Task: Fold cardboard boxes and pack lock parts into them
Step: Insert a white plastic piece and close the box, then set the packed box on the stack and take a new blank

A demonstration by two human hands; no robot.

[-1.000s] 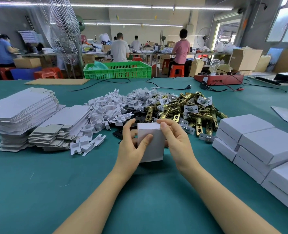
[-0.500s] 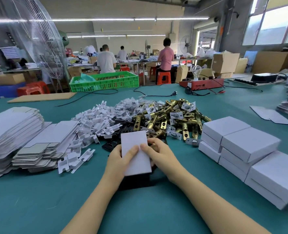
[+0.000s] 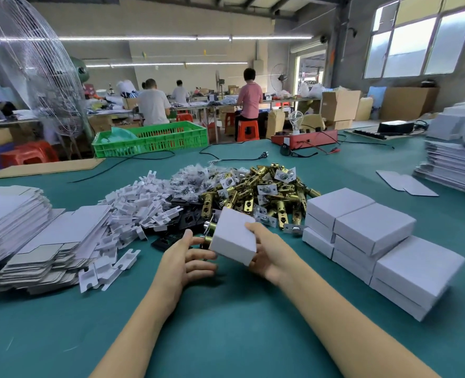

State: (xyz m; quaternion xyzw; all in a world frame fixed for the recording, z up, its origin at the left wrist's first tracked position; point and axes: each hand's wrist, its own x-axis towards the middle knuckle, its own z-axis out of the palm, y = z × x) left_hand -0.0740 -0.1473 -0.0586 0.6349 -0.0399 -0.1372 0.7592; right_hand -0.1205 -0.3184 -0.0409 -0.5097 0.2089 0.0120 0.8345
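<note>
Green table (image 3: 225, 336) across the whole lower frame. At left edge, tall stacks of flat box blanks (image 3: 21, 236), fanned and leaning. At right, stepped stack of closed white boxes (image 3: 375, 236), two layers deep. Centre, a heap of brass latch parts (image 3: 266, 195) with silver faceplates, flanked on its left by a pile of white plastic inserts (image 3: 135, 211) and some black plates (image 3: 182, 216). Upper centre, green crate (image 3: 155, 137) at the far table edge; more flat blanks (image 3: 455, 165) stacked at far right.

Just below centre, closed white box (image 3: 235, 237), lifted off the table and tilted, near the front of the brass heap. Gripped by right hand (image 3: 269, 255), thumb over the top face, fingers curled under its right side. Left hand (image 3: 185, 257) just beside the box's left corner, fingers loosely spread and relaxed, perhaps brushing the corner, hard to tell. Behind that corner, a small metal lock piece (image 3: 208, 227), partly hidden
</note>
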